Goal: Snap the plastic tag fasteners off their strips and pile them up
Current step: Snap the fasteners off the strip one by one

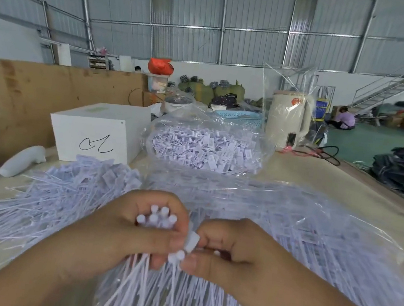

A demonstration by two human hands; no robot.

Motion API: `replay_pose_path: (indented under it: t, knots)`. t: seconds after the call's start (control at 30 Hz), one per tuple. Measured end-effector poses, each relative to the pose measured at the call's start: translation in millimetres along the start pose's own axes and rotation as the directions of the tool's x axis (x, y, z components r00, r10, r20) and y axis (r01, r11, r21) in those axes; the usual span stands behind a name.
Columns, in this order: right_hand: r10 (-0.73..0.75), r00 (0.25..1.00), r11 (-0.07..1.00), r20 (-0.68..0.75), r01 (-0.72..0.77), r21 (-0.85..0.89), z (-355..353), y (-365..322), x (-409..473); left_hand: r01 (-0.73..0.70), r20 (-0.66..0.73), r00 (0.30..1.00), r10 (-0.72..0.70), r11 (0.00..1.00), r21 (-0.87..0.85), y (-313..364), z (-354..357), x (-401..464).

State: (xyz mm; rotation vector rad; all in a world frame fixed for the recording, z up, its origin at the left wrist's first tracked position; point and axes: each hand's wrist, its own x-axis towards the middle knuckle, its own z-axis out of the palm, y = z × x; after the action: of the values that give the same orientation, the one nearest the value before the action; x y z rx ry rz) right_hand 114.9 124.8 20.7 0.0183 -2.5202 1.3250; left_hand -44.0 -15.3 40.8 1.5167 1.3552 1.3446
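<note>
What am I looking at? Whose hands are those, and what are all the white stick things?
There is just one picture, taken by a camera worn on a person's head, so you see their own two hands from above. The left hand grips a bundle of fasteners, thin white plastic ties with little round ends. The right hand pinches one fastener in its fingers, right beside the bundle. On the table, a loose pile of the same ties lies to the left. More sit in a clear plastic bag under the hands, and in another bag farther back. Behind are a white box with a scribble and a cream kettle.
</note>
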Motion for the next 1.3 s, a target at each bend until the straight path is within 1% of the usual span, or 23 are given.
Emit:
replay_pose_path:
  t: [0.07, 0.1, 0.13, 0.2, 0.23, 0.27, 0.3, 0.37, 0.4, 0.47, 0.57, 0.67, 0.73, 0.77, 0.87, 0.97, 1.0, 1.07, 1.1, 1.17, 1.23, 1.3]
  knots:
    - [0.000, 0.999, 1.000, -0.040, 0.000, -0.015, -0.4, -1.3, -1.2, 0.012, 0.020, 1.000, -0.012, 1.000, 0.002, 2.9, -0.8, -1.8]
    - [-0.016, 0.998, 1.000, -0.062, 0.016, -0.001, -1.5, -2.1, -2.2, -0.002, -0.023, 1.000, 0.002, 1.000, -0.014, 3.2, -0.7, -0.6]
    - [-0.037, 0.995, 0.999, -0.088, 0.038, 0.010, -2.8, -3.4, -2.8, -0.020, -0.117, 0.993, 0.016, 0.999, -0.032, 2.0, -1.0, 1.1]
    - [-0.054, 0.989, 0.999, -0.140, 0.054, -0.008, -5.8, -3.6, -4.0, -0.037, -0.330, 0.944, 0.026, 0.999, -0.027, -2.4, -3.5, 4.2]
    - [-0.055, 0.986, 0.998, -0.160, 0.052, -0.022, -7.1, -3.1, -4.7, -0.026, -0.362, 0.932, 0.027, 1.000, 0.009, -3.2, -3.9, 4.8]
    - [-0.054, 0.982, 0.998, -0.179, 0.049, -0.034, -7.4, -2.4, -4.9, -0.003, -0.340, 0.940, 0.021, 0.999, 0.053, -4.1, -3.8, 4.3]
    - [-0.053, 0.980, 0.998, -0.194, 0.045, -0.046, -7.4, -2.4, -4.9, 0.021, -0.261, 0.965, -0.001, 0.997, 0.076, -4.4, -2.9, 3.6]
    - [-0.045, 0.978, 0.997, -0.202, 0.030, -0.077, -5.4, -1.9, -4.3, 0.061, -0.067, 0.996, -0.059, 0.997, 0.037, -3.7, 1.0, 2.1]
    - [-0.040, 0.978, 0.996, -0.203, 0.023, -0.086, -4.5, -2.0, -3.7, 0.071, -0.017, 0.997, -0.071, 0.997, 0.023, -4.1, 2.4, 2.1]
    - [-0.028, 0.974, 0.997, -0.226, 0.010, -0.078, -4.2, -1.2, -2.4, 0.060, -0.005, 0.998, -0.059, 0.998, 0.013, -6.0, 4.2, 2.9]
    - [0.019, 0.968, 0.999, -0.251, -0.031, -0.041, -6.8, 0.5, -1.1, 0.055, -0.011, 0.998, -0.056, 0.997, -0.059, -7.4, 4.1, 2.6]
    - [0.041, 0.983, 0.999, -0.179, -0.046, -0.024, -8.7, 1.4, -1.7, 0.065, 0.028, 0.998, -0.062, 0.990, -0.121, -4.7, 5.2, 0.9]
    - [0.017, 0.989, 0.999, -0.145, -0.022, -0.032, -8.0, 1.1, -2.3, 0.062, 0.077, 0.996, -0.054, 0.992, -0.108, -3.0, 6.8, 1.1]
    - [0.007, 0.990, 0.998, -0.140, -0.015, -0.056, -7.6, 1.1, -2.5, 0.058, 0.081, 0.995, -0.051, 0.994, -0.090, -2.8, 8.1, 1.6]
    - [0.017, 0.993, 0.995, -0.119, -0.028, -0.094, -8.4, 1.2, -3.1, 0.033, 0.011, 0.999, -0.033, 0.999, 0.010, -4.8, 12.0, 4.0]
    - [0.072, 0.996, 0.991, -0.060, -0.079, -0.110, -16.6, 0.9, -4.2, 0.029, -0.082, 0.996, -0.026, 0.999, 0.043, -6.9, 8.7, 3.4]
    - [0.094, 0.995, 0.989, -0.042, -0.098, -0.111, -19.6, 0.3, -4.8, 0.042, -0.100, 0.994, -0.036, 0.998, 0.057, -7.2, 7.2, 2.3]
    - [0.112, 0.993, 0.986, -0.047, -0.117, -0.119, -22.8, -0.9, -5.8, 0.070, -0.080, 0.995, -0.064, 0.995, 0.073, -7.2, 7.7, 0.6]
    - [0.113, 0.991, 0.985, -0.077, -0.122, -0.124, -22.7, -1.4, -5.3, 0.072, -0.087, 0.994, -0.066, 0.995, 0.074, -7.6, 10.0, 0.9]
    - [0.097, 0.978, 0.989, -0.183, -0.116, -0.092, -20.5, -2.1, -2.6, 0.044, -0.198, 0.980, -0.027, 0.996, 0.080, -9.3, 16.3, 4.2]
    - [0.059, 0.946, 0.997, -0.319, -0.074, -0.034, -15.4, -3.7, 0.4, -0.013, -0.340, 0.940, 0.022, 0.999, 0.030, -10.8, 25.2, 9.3]
    - [0.012, 0.901, 0.997, -0.434, -0.042, -0.059, -7.3, -6.5, 3.7, -0.067, -0.439, 0.897, 0.045, 0.997, -0.035, -10.6, 34.3, 13.8]
